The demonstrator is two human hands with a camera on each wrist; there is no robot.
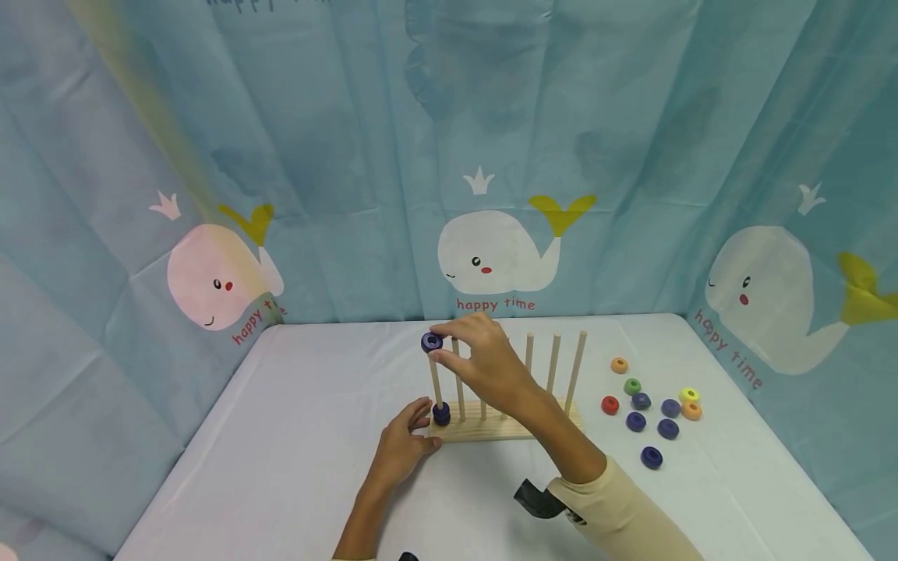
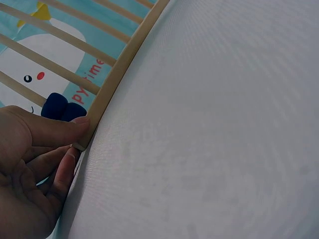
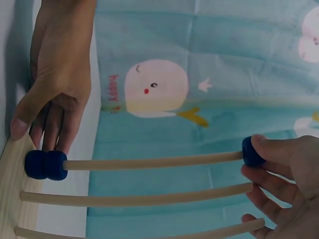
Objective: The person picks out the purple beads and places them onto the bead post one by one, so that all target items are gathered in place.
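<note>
A pale wooden peg rack stands on the white table, its several thin pegs upright. Between thumb and fingers my right hand pinches a dark blue bead right at the top of the leftmost peg; the right wrist view shows this held bead at the peg's tip. Two more dark blue beads are stacked at the bottom of that peg. My left hand grips the left end of the base, thumb on the near edge and fingers behind.
Right of the rack lie loose beads: a red one, a green one, a yellow one, orange ones and several blue or purple ones. A whale-print curtain hangs around the table.
</note>
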